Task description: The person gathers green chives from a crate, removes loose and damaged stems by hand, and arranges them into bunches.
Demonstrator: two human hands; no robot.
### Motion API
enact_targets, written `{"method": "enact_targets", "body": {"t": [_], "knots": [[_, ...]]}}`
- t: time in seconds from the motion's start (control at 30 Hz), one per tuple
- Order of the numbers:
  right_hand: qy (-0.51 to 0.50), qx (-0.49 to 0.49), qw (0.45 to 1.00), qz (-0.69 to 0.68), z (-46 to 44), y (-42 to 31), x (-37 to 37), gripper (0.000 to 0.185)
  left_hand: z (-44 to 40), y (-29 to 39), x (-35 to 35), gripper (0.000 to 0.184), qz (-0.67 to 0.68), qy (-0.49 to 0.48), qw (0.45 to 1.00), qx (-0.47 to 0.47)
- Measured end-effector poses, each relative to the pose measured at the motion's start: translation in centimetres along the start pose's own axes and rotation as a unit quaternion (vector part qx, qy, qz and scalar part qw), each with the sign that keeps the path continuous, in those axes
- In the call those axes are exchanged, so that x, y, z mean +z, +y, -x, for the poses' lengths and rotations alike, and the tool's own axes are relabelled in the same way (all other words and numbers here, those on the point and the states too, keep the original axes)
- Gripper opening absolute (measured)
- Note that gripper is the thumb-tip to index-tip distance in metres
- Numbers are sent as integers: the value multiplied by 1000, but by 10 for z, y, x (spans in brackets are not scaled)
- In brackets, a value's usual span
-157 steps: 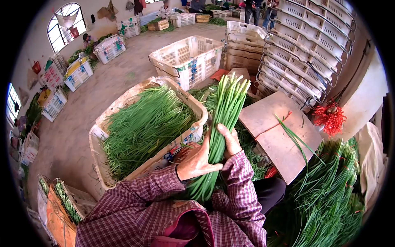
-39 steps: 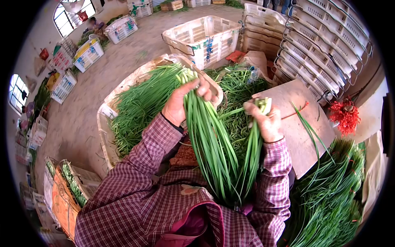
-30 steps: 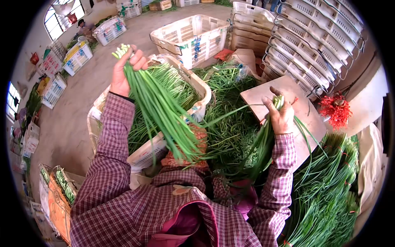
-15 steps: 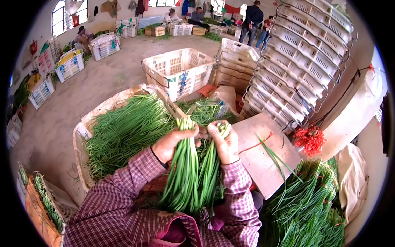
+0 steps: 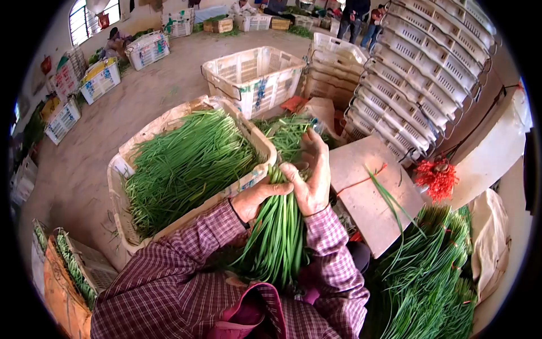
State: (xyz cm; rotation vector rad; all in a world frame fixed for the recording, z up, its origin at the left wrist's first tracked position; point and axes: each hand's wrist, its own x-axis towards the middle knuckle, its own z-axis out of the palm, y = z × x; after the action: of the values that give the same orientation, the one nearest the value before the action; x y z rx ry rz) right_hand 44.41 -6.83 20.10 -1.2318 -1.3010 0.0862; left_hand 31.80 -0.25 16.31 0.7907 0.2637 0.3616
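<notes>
A bundle of long green stalks [image 5: 276, 237] hangs down in front of my chest, its upper end between my two hands. My left hand [image 5: 261, 196] is wrapped round the bundle from the left side. My right hand [image 5: 310, 175] touches the bundle's top with the thumb, its other fingers stretched upward and apart from the thumb. To the left, a white crate [image 5: 119, 212] holds a heap of loose green stalks [image 5: 189, 164]. On the right, a flat board [image 5: 375, 192] carries a red tie [image 5: 361, 181] and a few loose stalks [image 5: 389, 198].
Tied green bundles [image 5: 429, 277] lie at the lower right. A red bunch of ties [image 5: 436, 179] hangs beside the board. Ahead stand a white crate [image 5: 271, 93] and a tall stack of crates [image 5: 418, 79]. People [image 5: 353, 21] and more crates are at the back.
The two bunches, held apart about a second ago, are now together as one bundle. My right hand has opened its fingers upward; my left hand has moved in against the stalks.
</notes>
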Motion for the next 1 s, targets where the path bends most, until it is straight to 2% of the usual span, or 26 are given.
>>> {"method": "enact_targets", "body": {"t": [0.03,0.07,0.13,0.17,0.2,0.27,0.33,0.4,0.43,0.47,0.5,0.53,0.57,0.6,0.67,0.7,0.73,0.8,0.87,0.93,1.0], "knots": [[-61,-69,995,42,-6,1,-5,63,3,1,3,65,-11,-23,1000,19],[-117,-126,984,54,-12,-6,-8,43,2,-1,1,73,2,-31,999,31],[-211,-174,960,67,-16,5,-9,28,-5,-6,-15,83,76,-110,991,-18],[-236,-135,961,56,-11,8,-8,25,-3,-10,-19,93,43,-65,997,3],[-240,-146,957,68,-9,10,-7,27,1,-8,-15,96,49,-67,996,-21],[-262,-152,946,115,-6,11,-9,31,2,-14,-24,65,89,-66,994,-26],[-284,-160,932,158,-8,15,-10,40,2,-11,-14,50,40,-33,998,-30],[-312,-183,907,217,-15,12,-16,43,-2,-12,-15,54,-59,1,998,-9],[-342,-156,900,219,-19,16,-18,51,-4,-13,-10,39,-72,-2,997,24],[-339,-154,902,218,-20,17,-21,51,-5,-9,-4,39,-75,-2,997,21],[-318,-67,942,82,-21,18,-23,56,-8,-4,0,35,-65,-27,998,-7],[-289,21,955,-56,-22,19,-25,61,-10,0,4,32,-54,-51,997,-33],[-268,94,950,-133,-21,25,-28,72,-10,3,9,28,-38,-28,999,-5],[-239,108,948,-181,-18,24,-32,75,-14,10,4,29,-17,-36,999,16],[-256,113,941,-191,-8,23,-38,80,-12,40,11,30,-10,-35,999,37],[-267,108,934,-211,5,32,-34,87,-18,50,3,30,9,-61,995,84],[-306,155,923,-173,12,23,-39,94,-24,62,-3,31,28,-88,987,132],[-297,81,951,-30,37,49,-34,90,-26,91,-13,23,-10,-96,975,200],[-288,141,947,13,56,69,-49,75,-27,119,-22,23,1,-120,960,253],[-232,92,965,74,77,104,-64,51,-25,142,-34,24,-2,-111,950,292],[-260,183,912,259,95,133,-90,35,-22,165,-45,24,-5,-108,938,331]]}}
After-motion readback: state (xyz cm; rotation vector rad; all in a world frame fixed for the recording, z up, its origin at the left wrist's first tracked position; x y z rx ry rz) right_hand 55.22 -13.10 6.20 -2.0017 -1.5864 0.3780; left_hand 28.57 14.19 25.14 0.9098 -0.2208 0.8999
